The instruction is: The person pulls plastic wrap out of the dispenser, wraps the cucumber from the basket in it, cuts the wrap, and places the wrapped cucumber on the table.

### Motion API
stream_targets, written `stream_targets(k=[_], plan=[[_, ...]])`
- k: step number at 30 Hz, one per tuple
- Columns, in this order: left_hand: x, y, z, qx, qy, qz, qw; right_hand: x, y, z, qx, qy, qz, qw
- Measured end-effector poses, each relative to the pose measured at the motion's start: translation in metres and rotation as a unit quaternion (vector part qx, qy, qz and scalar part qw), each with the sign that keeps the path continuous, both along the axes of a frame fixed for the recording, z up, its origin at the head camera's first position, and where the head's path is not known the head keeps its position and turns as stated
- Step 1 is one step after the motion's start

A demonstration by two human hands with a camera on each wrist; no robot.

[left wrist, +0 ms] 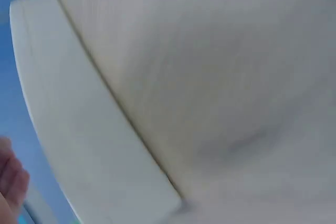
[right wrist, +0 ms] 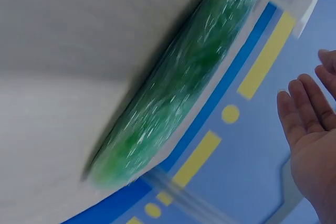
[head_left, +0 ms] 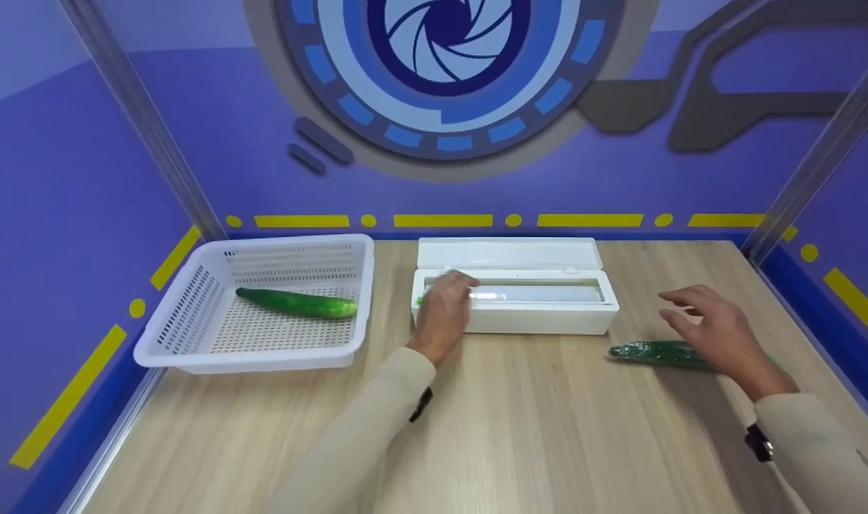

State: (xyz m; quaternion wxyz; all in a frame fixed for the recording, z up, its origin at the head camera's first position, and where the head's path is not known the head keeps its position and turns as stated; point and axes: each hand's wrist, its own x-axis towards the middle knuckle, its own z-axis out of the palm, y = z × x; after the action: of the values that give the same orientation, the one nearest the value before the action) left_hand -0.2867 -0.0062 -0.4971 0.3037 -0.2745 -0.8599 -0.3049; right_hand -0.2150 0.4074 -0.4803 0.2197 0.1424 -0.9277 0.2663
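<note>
In the head view, a white box with its lid tipped back holds a roll of clear film. My left hand is over the box's left end, slightly blurred, its fingers bent loosely; I see nothing held in it. On the right, a cucumber in shiny clear film lies on the table, partly hidden by my right hand. That hand hovers with spread, lightly curved fingers. In the right wrist view the wrapped cucumber appears apart from the fingers.
A white perforated basket stands at the left, with one cucumber lying inside. Purple-blue panels with yellow markings rise behind and at both sides of the wooden table.
</note>
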Motion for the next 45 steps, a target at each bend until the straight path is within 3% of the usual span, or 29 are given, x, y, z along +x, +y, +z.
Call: stream_targets(k=[5, 9, 18, 26, 36, 45], plan=[[-0.006, -0.031, -0.002, 0.014, -0.047, 0.091, 0.9947, -0.007, -0.023, -0.001, -0.001, -0.010, 0.012, 0.9999], [-0.004, -0.045, -0.008, 0.015, -0.090, 0.127, 0.9877, -0.013, -0.037, -0.001, -0.010, -0.024, 0.023, 0.9994], [-0.006, -0.055, -0.007, 0.003, -0.130, 0.100, 0.9865, -0.024, -0.061, -0.007, 0.008, -0.049, 0.043, 0.9979], [-0.008, -0.070, 0.003, -0.045, -0.191, 0.019, 0.9804, -0.036, -0.070, -0.010, 0.030, -0.076, 0.055, 0.9951], [-0.013, -0.065, 0.007, -0.143, -0.128, 0.051, 0.9801, -0.044, -0.077, -0.004, 0.075, -0.065, 0.057, 0.9935], [-0.015, -0.061, 0.013, -0.182, -0.164, 0.065, 0.9672, -0.049, -0.081, -0.005, 0.106, -0.051, 0.033, 0.9925]])
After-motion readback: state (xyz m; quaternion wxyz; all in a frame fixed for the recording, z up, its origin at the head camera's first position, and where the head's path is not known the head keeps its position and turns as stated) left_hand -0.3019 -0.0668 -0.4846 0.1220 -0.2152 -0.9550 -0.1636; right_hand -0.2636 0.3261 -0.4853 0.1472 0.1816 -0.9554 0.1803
